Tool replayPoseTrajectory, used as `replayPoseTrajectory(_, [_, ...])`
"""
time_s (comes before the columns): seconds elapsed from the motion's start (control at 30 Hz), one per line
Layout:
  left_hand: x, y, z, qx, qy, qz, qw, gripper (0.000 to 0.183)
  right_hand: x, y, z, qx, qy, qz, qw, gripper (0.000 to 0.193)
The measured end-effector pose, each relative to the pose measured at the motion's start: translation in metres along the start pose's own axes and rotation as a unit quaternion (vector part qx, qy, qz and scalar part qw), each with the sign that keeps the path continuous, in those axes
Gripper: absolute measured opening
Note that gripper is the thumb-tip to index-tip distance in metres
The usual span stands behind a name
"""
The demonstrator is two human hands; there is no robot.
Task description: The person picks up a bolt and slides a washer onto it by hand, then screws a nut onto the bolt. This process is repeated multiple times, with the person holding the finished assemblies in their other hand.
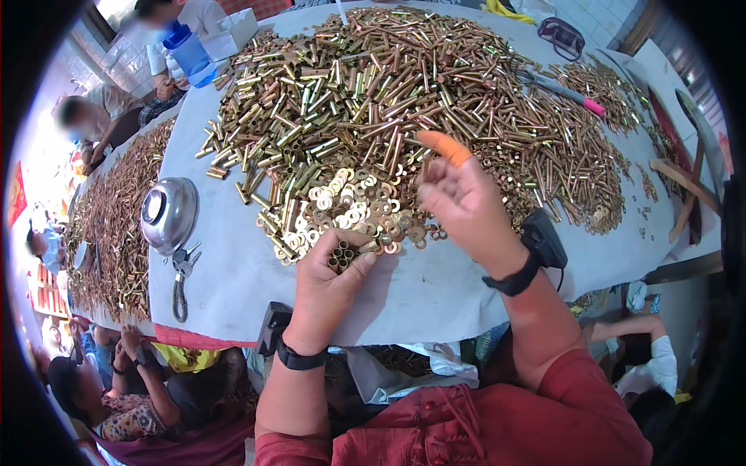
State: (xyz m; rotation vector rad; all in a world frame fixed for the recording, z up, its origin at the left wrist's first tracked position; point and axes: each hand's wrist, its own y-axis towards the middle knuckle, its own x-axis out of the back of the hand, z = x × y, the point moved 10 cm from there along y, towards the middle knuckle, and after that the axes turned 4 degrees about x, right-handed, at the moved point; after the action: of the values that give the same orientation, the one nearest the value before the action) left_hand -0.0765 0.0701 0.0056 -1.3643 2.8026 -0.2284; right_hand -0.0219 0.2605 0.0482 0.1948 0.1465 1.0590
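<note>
Several brass tubes (pixel 340 255) stand bunched in the left hand (pixel 322 281), near loose washers (pixel 334 203).

The left fingers wrap the bunch with its hollow ends upward, probably to hold the tubes together and their mouths in sight. The right hand (pixel 471 200) hovers over the heap's near edge, fingers half curled, 1 in an orange cover (pixel 447 147), perhaps for protection; blur hides whether they pinch anything. Washers lie just beyond the left hand, presumably within easy reach. Keys (pixel 183 262) and a steel bowl (pixel 177 221) sit leftward on the pale worktop (pixel 225 291), apart from the main tube heap (pixel 388 93). Farther off, a blue bottle (pixel 189 54) stands at the edge, likely out of the way.
</note>
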Motion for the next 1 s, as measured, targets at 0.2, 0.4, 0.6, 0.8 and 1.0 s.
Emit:
replayPoseTrajectory(0.2, [-0.002, -0.001, -0.006, -0.021, -0.004, -0.011, 1.000, 0.015, -0.040, -0.034, -0.010, 0.005, -0.034, 0.095, 0.995, 0.032])
replayPoseTrajectory(0.4, [0.003, -0.001, 0.000, -0.021, -0.054, -0.026, 0.998, 0.017, -0.044, -0.036, -0.006, -0.056, 0.084, 0.112, 0.989, 0.024])
replayPoseTrajectory(0.6, [0.003, -0.001, -0.005, -0.034, -0.051, -0.026, 0.998, 0.018, -0.042, -0.038, -0.005, -0.072, 0.107, 0.120, 0.984, 0.022])
replayPoseTrajectory(0.8, [0.001, -0.001, -0.011, -0.050, -0.005, -0.024, 0.998, 0.017, -0.042, -0.046, -0.015, -0.085, 0.035, 0.091, 0.992, 0.015])
replayPoseTrajectory(1.0, [0.008, -0.003, -0.004, 0.025, -0.176, -0.028, 0.984, 0.019, -0.044, -0.045, -0.004, 0.008, -0.285, 0.186, 0.940, 0.018])
